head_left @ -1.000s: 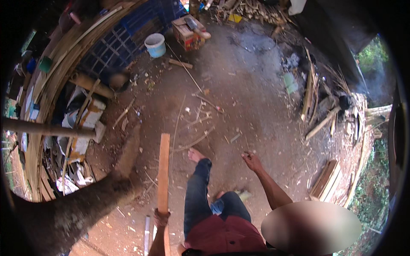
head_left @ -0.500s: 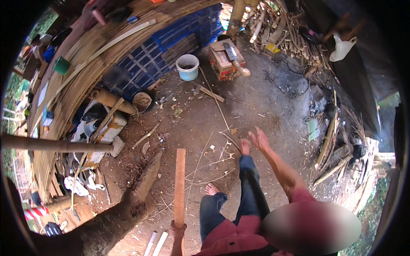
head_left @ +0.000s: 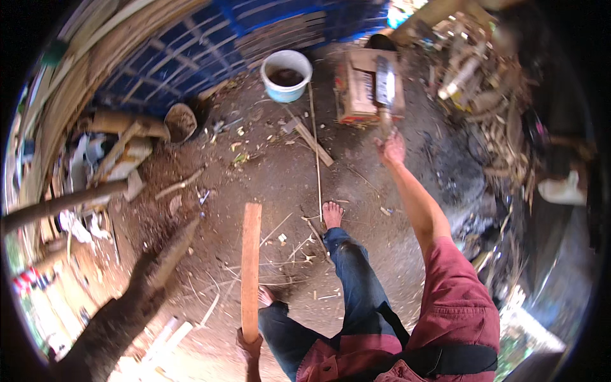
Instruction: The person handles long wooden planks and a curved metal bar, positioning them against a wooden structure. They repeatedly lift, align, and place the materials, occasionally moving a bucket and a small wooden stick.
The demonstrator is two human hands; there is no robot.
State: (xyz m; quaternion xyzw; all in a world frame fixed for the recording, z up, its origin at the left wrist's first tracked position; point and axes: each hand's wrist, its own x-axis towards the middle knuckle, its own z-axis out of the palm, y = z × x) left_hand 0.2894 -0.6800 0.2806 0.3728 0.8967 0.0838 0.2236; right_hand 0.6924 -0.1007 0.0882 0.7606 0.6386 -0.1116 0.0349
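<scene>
My left hand (head_left: 249, 347) is closed around the lower end of a long, flat wooden plank (head_left: 251, 274), which stands out in front of me. My right arm is stretched far forward. At the front edge of a cardboard box (head_left: 356, 95), my right hand (head_left: 392, 151) has its fingers apart around the butt of a large knife's wooden handle. The broad-bladed knife (head_left: 385, 83) lies on the box, its blade pointing away from me and its handle overhanging toward me. Slight blur hides how far the fingertips touch the handle.
A white and blue bucket (head_left: 286, 94) with dark contents stands left of the box. A thick log (head_left: 137, 299) slants in at the lower left. Firewood (head_left: 490, 95) is heaped at the far right. Thin sticks (head_left: 318, 153) and wood scraps lie on the dirt floor around my bare feet.
My right hand has reached forward from above my right foot to the knife handle. The view has shifted and turned. My left hand still holds the plank.
</scene>
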